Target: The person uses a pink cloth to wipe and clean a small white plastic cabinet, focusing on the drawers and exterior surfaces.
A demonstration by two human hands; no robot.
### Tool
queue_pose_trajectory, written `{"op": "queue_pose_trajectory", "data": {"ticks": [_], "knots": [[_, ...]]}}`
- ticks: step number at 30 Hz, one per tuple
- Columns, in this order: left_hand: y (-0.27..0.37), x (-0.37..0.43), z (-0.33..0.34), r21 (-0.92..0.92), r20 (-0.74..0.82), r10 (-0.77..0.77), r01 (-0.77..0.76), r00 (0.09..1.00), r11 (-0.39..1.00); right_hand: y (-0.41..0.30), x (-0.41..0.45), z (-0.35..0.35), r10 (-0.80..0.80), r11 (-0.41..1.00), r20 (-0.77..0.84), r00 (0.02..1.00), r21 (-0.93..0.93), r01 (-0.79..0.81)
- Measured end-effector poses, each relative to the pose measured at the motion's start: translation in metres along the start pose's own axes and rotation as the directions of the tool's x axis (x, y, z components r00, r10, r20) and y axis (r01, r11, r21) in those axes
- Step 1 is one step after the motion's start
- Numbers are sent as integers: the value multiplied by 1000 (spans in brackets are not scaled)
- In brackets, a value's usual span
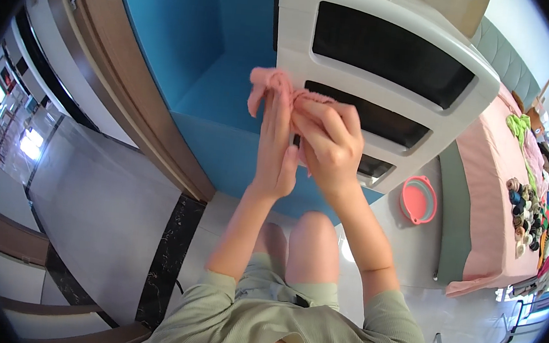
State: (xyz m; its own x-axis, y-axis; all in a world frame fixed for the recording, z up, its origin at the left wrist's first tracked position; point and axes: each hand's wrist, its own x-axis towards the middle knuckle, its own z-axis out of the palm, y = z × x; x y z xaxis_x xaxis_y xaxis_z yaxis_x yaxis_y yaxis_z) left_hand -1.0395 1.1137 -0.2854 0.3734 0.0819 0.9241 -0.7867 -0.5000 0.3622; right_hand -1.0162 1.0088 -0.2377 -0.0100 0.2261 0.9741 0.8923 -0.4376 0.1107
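A pink cloth (273, 81) is bunched between my two hands, in front of a white drawer cabinet (384, 95) with dark panels. My left hand (275, 142) lies upright with straight fingers, their tips against the cloth. Bent fingers of my right hand (331, 139) grip the other part of the cloth, close to the middle dark panel. Behind and to the left of my hands are the blue inner surfaces of a furniture unit (193, 42). Part of the cloth is hidden by my fingers.
A pink and grey basin (418, 200) stands on the tiled floor, right of the cabinet. Beyond it is a bed (487, 205) with a pink sheet, rolled fabric items (522, 217) and clothes. A brown door frame (130, 80) runs along the left.
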Motion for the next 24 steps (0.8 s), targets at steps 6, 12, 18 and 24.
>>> {"op": "queue_pose_trajectory", "data": {"ticks": [6, 12, 18, 24], "knots": [[2, 32, 14, 151, 4, 186, -185, 983, 971, 16, 27, -15, -121, 990, -53, 991, -81, 117], [19, 73, 22, 134, -24, 251, -245, 968, 960, 34, 62, -31, -284, 954, -166, 944, -148, 260], [18, 104, 17, 429, -30, 231, -196, 973, 882, 50, 103, -28, -346, 937, -208, 915, -134, 324], [25, 123, 19, 455, -92, 128, -73, 988, 887, 45, 118, -40, -108, 992, -6, 994, -64, 107]]}}
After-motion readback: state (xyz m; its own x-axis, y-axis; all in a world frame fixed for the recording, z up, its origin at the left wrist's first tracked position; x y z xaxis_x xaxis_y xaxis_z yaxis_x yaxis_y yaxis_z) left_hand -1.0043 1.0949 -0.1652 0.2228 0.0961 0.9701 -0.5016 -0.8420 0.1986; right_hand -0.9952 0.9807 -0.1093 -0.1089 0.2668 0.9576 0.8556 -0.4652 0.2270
